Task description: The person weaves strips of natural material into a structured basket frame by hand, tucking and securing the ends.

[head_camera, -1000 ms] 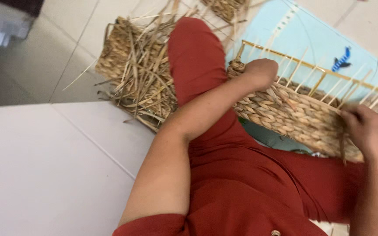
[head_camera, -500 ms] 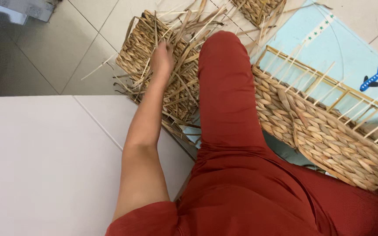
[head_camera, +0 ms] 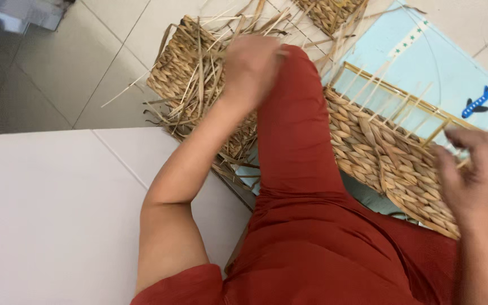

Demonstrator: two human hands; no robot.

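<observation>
1. The floor (head_camera: pixel 108 62) is pale tile with thin dark grout lines. A plain white slab (head_camera: pixel 52 214) fills the near left corner, and a light blue mat (head_camera: pixel 425 62) with a small blue aeroplane print lies toward the far right corner.
2. The person sits on the floor in red clothing, one red-clad leg (head_camera: pixel 295 130) stretched out across the work.
3. A half-woven straw panel (head_camera: pixel 391 158) on a frame of thin wooden sticks (head_camera: pixel 385 96) lies on the blue mat along the leg's right side. A second woven piece with a heap of loose dry straw (head_camera: pixel 199 79) lies on the tile at the leg's left side, and a third woven piece (head_camera: pixel 329 11) shows at the far edge.
4. The left hand (head_camera: pixel 252 68) is curled over the far end of the loose straw beside the knee; it is blurred, so I cannot tell whether it grasps any strands or only touches them.
5. The right hand (head_camera: pixel 473 172) hovers at the right end of the woven panel, fingers bent loosely among the upright sticks; whether it pinches a stick or strand cannot be told.
6. Half a second ago the left hand lay flat, further out on the loose straw; it has since drawn back toward the knee and curled. The right hand, then out of view, has come in over the panel.
</observation>
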